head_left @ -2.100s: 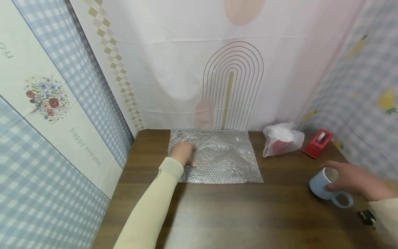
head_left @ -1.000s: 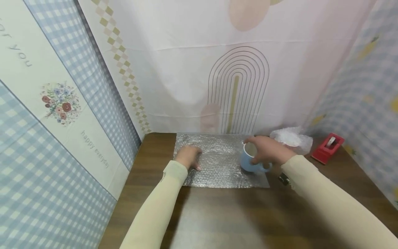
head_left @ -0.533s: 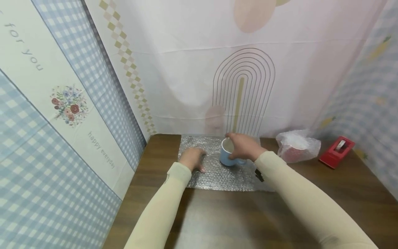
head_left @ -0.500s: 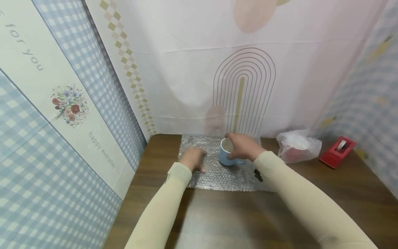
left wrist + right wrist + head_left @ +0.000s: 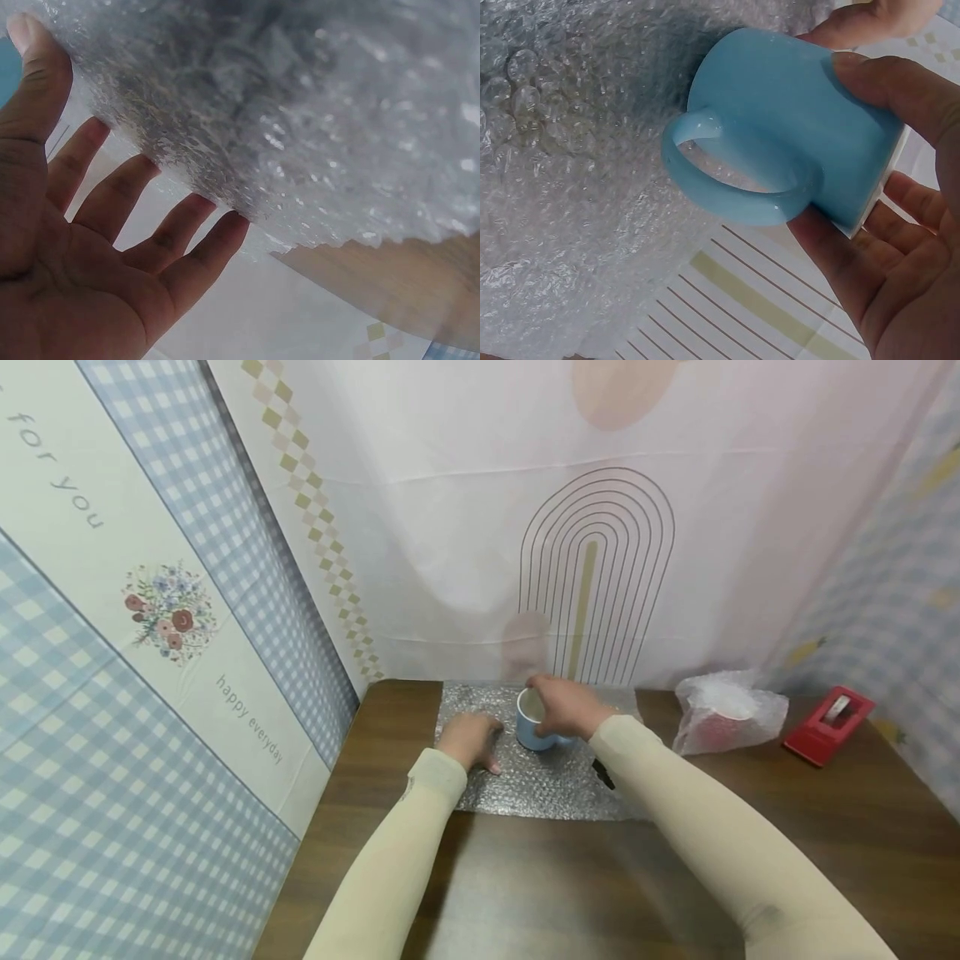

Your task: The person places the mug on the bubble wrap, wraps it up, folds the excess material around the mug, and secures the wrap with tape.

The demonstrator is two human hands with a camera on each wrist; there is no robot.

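Note:
A light blue mug (image 5: 529,735) with a white inside stands upright on a sheet of bubble wrap (image 5: 543,793), left of the sheet's middle. My right hand (image 5: 567,705) grips the mug near its rim, thumb on one side and fingers on the other. The mug's handle (image 5: 735,202) shows in the right wrist view, with its base against the bubble wrap. Just left of the mug, my left hand (image 5: 469,741) rests its fingertips on the sheet. In the left wrist view its fingers (image 5: 120,195) are spread and loosely bent, touching the wrap.
Behind the sheet hangs a pale patterned cloth (image 5: 465,527). To the right on the wooden table (image 5: 517,893) lie a bubble-wrapped item with red showing through (image 5: 729,717) and a red tape dispenser (image 5: 829,727). A blue gingham cloth (image 5: 150,693) hangs at the left.
My right hand has carried the blue mug from the table's right side leftward onto the bubble wrap, moving slightly further left at the end. My left hand has stayed on the sheet.

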